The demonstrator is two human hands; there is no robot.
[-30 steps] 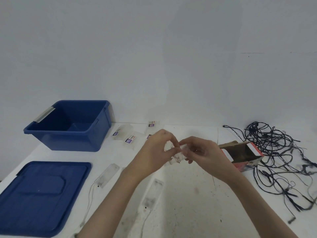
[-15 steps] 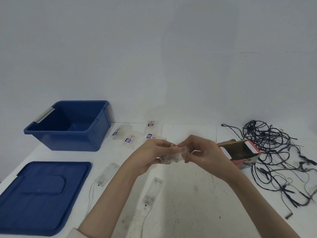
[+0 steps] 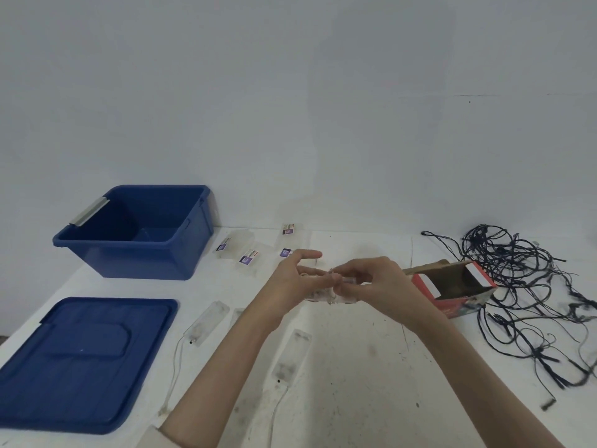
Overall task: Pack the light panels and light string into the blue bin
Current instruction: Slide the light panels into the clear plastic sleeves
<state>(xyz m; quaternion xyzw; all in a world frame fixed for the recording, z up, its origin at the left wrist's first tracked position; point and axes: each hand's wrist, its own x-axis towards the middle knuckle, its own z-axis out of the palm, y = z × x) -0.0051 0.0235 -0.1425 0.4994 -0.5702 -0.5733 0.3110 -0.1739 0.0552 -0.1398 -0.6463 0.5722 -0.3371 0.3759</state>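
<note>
Both hands meet above the table's middle around a small clear light panel (image 3: 326, 296) with thin wire on it. My left hand (image 3: 295, 279) cradles it from below, index finger stretched out straight. My right hand (image 3: 374, 282) pinches the panel's right end with thumb and fingers. The blue bin (image 3: 181, 253) stands open at the back left. Two clear panels with thin wires lie on the table, one (image 3: 206, 323) left of my left forearm and one (image 3: 290, 355) between my forearms. The dark tangled light string (image 3: 523, 286) sprawls at the right.
The blue bin lid (image 3: 77, 360) lies flat at the front left. Several small clear labelled boxes (image 3: 234, 248) sit between the bin and my hands. An open red cardboard box (image 3: 452, 286) lies on its side just right of my right hand.
My left hand has opened somewhat, its index finger now stretched out. The panel has stayed between both hands, shifting slightly right and lower.
</note>
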